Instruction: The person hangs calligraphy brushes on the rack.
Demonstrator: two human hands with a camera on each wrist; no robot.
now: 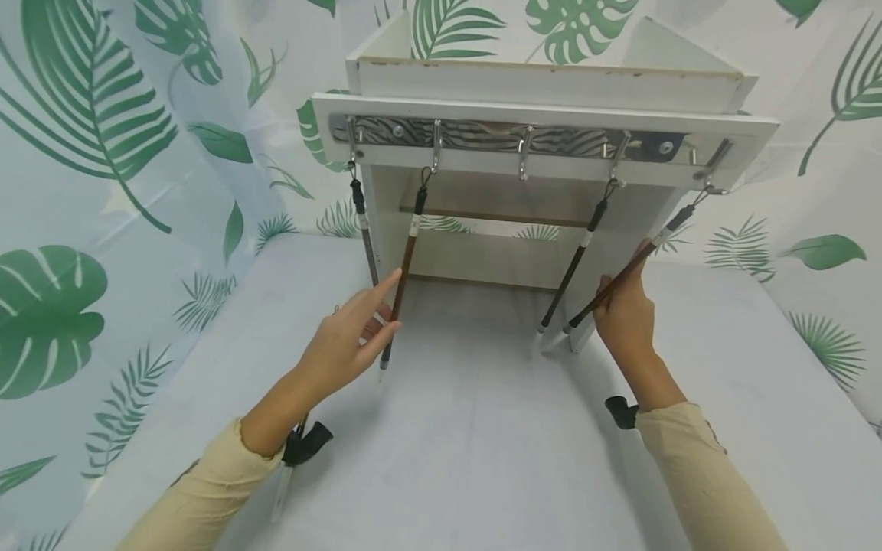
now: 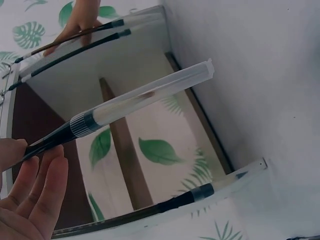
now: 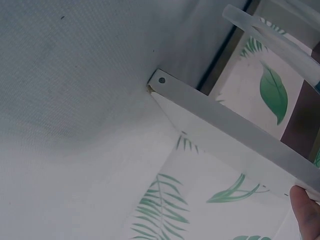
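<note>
Several calligraphy brushes hang by loops from the metal hooks of a white wooden stand (image 1: 551,172). My left hand (image 1: 347,333) pinches the brown handle of the second brush from the left (image 1: 408,260), which still hangs from its hook. In the left wrist view, that brush's clear cap (image 2: 155,96) extends past the fingertips. My right hand (image 1: 625,310) grips the stand's right side panel (image 1: 599,264), behind the rightmost brush (image 1: 630,264). In the right wrist view its thumb (image 3: 304,210) lies against the panel's edge; its other fingers are out of that frame.
Another brush (image 1: 365,222) hangs at the far left, and a dark one (image 1: 575,264) hangs left of my right hand. A pale cloth (image 1: 455,444) lies below the stand. Leaf-printed fabric (image 1: 138,207) surrounds it.
</note>
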